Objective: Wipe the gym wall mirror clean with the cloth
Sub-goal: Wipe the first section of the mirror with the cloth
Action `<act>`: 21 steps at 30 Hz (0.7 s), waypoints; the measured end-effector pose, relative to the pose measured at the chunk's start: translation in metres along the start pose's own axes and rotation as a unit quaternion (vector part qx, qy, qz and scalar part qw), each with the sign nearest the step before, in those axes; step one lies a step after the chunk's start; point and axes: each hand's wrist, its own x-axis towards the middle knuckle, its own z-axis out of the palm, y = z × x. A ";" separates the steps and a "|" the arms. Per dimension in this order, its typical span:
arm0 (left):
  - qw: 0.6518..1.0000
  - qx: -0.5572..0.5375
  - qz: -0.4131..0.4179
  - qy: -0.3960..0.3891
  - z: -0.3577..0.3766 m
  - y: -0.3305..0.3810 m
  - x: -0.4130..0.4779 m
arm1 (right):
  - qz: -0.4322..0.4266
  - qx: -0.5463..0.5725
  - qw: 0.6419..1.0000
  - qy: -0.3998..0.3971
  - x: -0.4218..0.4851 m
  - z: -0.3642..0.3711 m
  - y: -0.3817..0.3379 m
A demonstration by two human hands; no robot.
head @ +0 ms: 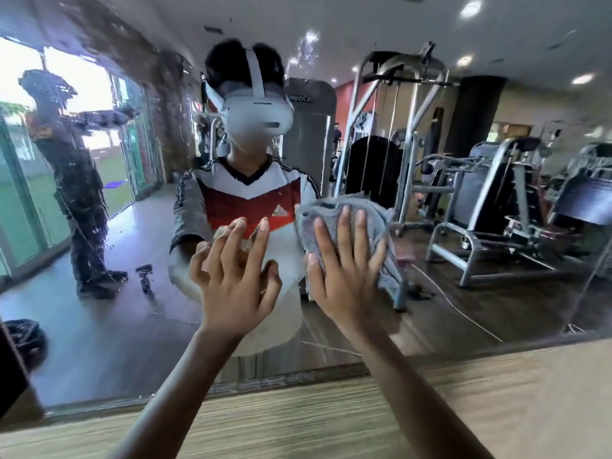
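Head view, facing the wall mirror. The right hand lay flat with its fingers straight, pressing the grey cloth against the glass at the chest level of the reflected figure. The cloth was bunched under the palm and showed above and to the right of the fingers. The left hand held nothing, its fingers spread and slightly bent, just beside the cloth on its left. Whether its fingertips touched the glass could not be told. Beaded wet streaks covered the mirror's left part, well apart from the cloth and beyond the left hand. The glass to the right of the cloth looked clear. The next stroke would therefore probably have to travel leftward, with the left hand in its path.
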 end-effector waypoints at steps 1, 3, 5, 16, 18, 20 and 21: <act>1.000 0.003 0.001 -0.001 -0.001 0.000 0.001 | -0.052 -0.008 0.998 -0.019 -0.015 0.000 0.001; 1.000 -0.001 0.002 -0.010 -0.004 -0.001 0.002 | -0.138 -0.023 0.989 -0.056 -0.043 -0.001 0.015; 1.000 -0.013 0.003 -0.022 -0.008 -0.007 0.008 | -0.153 -0.021 0.985 -0.072 -0.055 -0.006 0.039; 0.999 -0.016 0.035 -0.010 -0.018 -0.040 0.110 | 0.065 -0.032 0.997 0.038 0.130 -0.015 0.023; 0.999 -0.013 0.031 -0.002 -0.018 -0.042 0.122 | 0.026 -0.032 0.998 0.038 0.115 -0.012 0.014; 1.000 -0.005 0.024 0.000 -0.018 -0.044 0.124 | -0.046 -0.035 0.998 0.018 0.085 -0.011 0.017; 1.000 0.000 0.025 0.001 -0.018 -0.045 0.122 | -0.093 -0.038 0.995 0.004 0.068 -0.011 0.023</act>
